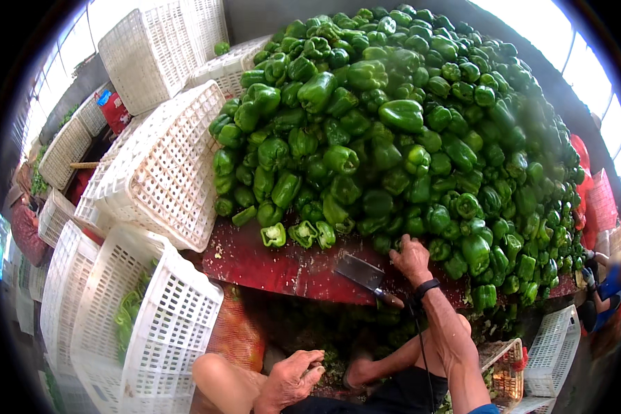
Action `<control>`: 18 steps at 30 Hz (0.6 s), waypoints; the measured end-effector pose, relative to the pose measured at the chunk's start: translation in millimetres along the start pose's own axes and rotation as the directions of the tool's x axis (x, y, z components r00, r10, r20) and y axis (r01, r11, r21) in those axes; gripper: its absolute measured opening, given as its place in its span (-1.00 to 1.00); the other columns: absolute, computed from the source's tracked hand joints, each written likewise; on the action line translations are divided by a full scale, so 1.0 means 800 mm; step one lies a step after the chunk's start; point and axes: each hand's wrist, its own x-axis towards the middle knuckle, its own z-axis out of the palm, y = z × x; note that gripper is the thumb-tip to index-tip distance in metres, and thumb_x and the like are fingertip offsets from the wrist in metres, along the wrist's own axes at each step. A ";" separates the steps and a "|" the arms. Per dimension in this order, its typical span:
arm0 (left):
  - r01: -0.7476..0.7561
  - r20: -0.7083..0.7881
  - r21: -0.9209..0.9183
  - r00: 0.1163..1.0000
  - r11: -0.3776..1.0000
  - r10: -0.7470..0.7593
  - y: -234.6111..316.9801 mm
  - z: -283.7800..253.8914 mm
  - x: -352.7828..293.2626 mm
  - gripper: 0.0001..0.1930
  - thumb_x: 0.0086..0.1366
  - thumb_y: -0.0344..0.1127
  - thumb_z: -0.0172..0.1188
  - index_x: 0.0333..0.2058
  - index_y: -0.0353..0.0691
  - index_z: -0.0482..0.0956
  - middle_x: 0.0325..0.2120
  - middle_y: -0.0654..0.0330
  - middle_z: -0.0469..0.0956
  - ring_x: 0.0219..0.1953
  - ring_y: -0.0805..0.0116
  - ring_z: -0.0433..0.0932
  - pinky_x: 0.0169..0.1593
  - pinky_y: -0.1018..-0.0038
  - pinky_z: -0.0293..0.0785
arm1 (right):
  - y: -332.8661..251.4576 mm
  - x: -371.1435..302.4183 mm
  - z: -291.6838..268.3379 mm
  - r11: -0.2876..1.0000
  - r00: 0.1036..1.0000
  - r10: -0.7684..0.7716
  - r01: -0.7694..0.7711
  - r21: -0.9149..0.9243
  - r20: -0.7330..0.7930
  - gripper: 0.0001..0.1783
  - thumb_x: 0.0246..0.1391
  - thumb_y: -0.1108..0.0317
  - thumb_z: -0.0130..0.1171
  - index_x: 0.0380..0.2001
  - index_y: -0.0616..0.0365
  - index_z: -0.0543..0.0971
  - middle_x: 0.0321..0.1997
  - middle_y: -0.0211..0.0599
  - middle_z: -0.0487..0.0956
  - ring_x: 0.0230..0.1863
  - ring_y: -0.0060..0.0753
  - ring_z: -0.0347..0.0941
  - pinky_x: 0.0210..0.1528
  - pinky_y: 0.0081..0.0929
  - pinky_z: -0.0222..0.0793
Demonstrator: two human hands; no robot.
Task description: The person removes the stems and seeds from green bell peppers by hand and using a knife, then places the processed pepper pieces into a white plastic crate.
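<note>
At the front edge of a big heap of green bell peppers (366,155), my right hand (412,261) has its fingers curled round a pepper, which it largely hides. A dark band circles that wrist. Just left of the hand a cleaver (360,272) lies on the red tabletop (255,255), its wooden handle (390,298) over the near edge. Cut peppers (302,234) with pale insides sit further left, along the foot of the heap. My left hand (290,381) hangs above my left knee, thumb and fingers apart, holding nothing visible.
White plastic crates (160,165) stack up left of the table; a nearer tilted crate (165,324) holds some green peppers. An orange mesh sack (236,331) stands beside it. More crates (552,348) are at right. Other people (31,231) appear at both far sides.
</note>
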 end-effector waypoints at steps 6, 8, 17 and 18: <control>0.137 -0.046 -0.048 0.989 0.989 -0.139 -0.027 0.006 0.001 -0.70 0.31 -0.34 0.18 -0.02 -0.34 0.51 -0.23 0.05 0.63 -0.21 0.27 0.64 -0.11 0.43 0.57 | -0.005 -0.011 -0.006 0.968 0.958 -0.246 0.234 -0.091 -0.146 -0.61 -0.16 0.21 0.33 -0.35 0.23 0.45 -0.35 0.04 0.51 -0.30 0.19 0.49 -0.27 0.02 0.44; 0.196 -0.095 -0.009 0.976 0.981 -0.196 -0.011 0.007 0.004 -0.74 0.29 -0.40 0.15 -0.06 -0.32 0.55 -0.28 0.05 0.65 -0.24 0.35 0.64 -0.15 0.49 0.55 | -0.015 -0.016 -0.014 0.991 0.990 -0.133 0.134 0.011 -0.043 -0.61 -0.16 0.23 0.34 -0.33 0.22 0.43 -0.32 0.09 0.53 -0.27 0.21 0.51 -0.24 0.02 0.46; 0.182 -0.060 0.006 0.982 0.983 -0.182 -0.072 0.039 0.012 -0.74 0.31 -0.34 0.15 -0.07 -0.32 0.54 -0.34 0.07 0.66 -0.32 0.37 0.66 -0.23 0.47 0.57 | 0.011 -0.030 0.023 0.993 0.984 -0.062 0.078 0.090 -0.166 -0.61 -0.23 0.28 0.29 -0.32 0.22 0.43 -0.46 0.14 0.55 -0.32 0.26 0.52 -0.28 0.02 0.45; 0.231 -0.027 -0.034 0.972 0.972 -0.232 -0.079 0.043 0.012 -0.74 0.30 -0.34 0.16 -0.07 -0.31 0.55 -0.36 0.09 0.66 -0.36 0.37 0.64 -0.26 0.47 0.56 | 0.012 -0.033 0.021 0.990 0.976 -0.075 0.097 0.104 -0.204 -0.63 -0.23 0.28 0.28 -0.36 0.23 0.43 -0.46 0.11 0.56 -0.34 0.26 0.51 -0.28 -0.01 0.45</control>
